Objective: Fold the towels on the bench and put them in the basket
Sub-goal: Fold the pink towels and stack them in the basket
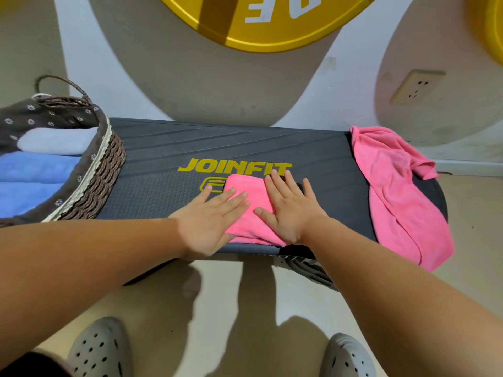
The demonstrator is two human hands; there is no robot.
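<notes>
My left hand (209,221) and right hand (288,210) press flat, fingers spread, setting the folded pink towel's (246,213) crease. The basket (92,180) waits at nine o'clock; the loose towel (394,191) lies at three.

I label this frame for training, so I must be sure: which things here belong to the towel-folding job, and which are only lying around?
Belongs to the job: folded pink towel, pressed flat by left hand and right hand; loose pink towel draped over the bench end; basket holding blue towels.

Just lying about: wall socket; yellow disc; grey clogs.
</notes>
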